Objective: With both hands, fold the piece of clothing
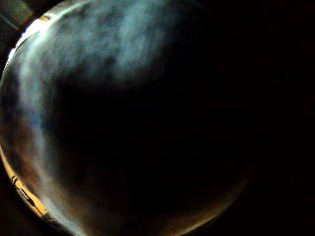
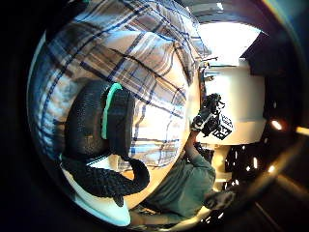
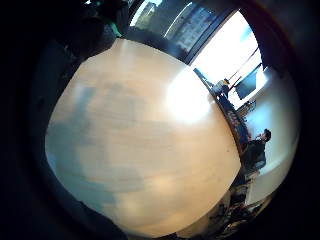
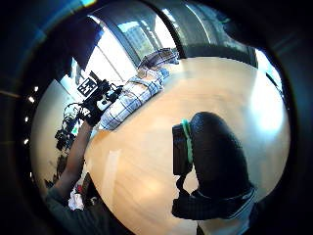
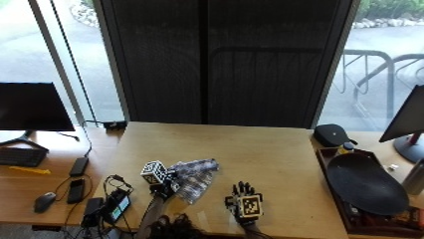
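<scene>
The left hand (image 5: 161, 186) lies on the near end of the plaid shirt (image 5: 192, 178), and whether its fingers are gripping the cloth or only pressing on it cannot be told; the left thumb side palm view shows a gloved thumb (image 2: 99, 126) against the checked fabric (image 2: 145, 63), and the left little finger side view is almost dark, filled by pale cloth (image 1: 98, 44) close to the palm. The right hand (image 5: 244, 199) is just to the right of the shirt and apart from it, held palm down over bare wood with its fingers spread and straight, holding nothing. Its palm views show only the light wood (image 3: 145, 150) beneath it, with the shirt (image 4: 134, 93) and the left hand (image 4: 98, 105) off to one side.

The shirt is a small, crumpled bundle of white cloth with dark checks, lying on the tabletop (image 5: 265, 149) near its front edge, its far end reaching up and to the right of the left hand.

Left of the shirt, on a lower desk, lie a mouse (image 5: 44, 201), a dark phone (image 5: 76, 189) and some small dark devices (image 5: 109, 206). Well to the shirt's right is a dark tray (image 5: 364, 184) holding a large black oval object. Beyond the shirt, past the tabletop's far edge, hangs a dark blind (image 5: 218, 59) in front of the window.
</scene>
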`<state>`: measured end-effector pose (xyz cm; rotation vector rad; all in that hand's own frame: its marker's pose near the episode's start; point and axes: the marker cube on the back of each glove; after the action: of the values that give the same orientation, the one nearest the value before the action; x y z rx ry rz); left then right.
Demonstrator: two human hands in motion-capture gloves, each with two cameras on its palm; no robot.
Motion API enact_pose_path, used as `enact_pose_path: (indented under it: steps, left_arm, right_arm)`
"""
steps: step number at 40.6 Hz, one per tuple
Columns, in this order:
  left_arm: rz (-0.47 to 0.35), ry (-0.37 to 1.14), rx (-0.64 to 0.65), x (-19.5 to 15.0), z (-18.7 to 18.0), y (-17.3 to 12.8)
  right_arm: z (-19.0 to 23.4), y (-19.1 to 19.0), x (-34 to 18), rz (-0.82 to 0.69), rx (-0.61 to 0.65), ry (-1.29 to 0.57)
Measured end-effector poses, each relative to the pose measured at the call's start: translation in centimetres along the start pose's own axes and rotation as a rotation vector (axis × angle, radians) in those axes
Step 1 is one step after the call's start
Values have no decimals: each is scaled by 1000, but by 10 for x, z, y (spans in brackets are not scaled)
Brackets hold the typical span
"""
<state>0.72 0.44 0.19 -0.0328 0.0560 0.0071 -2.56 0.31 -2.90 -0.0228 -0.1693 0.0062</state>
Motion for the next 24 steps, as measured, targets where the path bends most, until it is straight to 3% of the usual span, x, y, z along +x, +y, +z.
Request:
enact_pose_path:
  steps: [10, 21, 24]
  left_arm:
    - [24, -10, 34, 0, 0, -4]
    - [28, -16, 39, -1, 0, -5]
    - [25, -4, 31, -1, 0, -4]
  right_arm:
    - [9, -4, 14, 3, 34, 76]
    - [14, 6, 22, 3, -41, 119]
    - [13, -1, 23, 2, 6, 125]
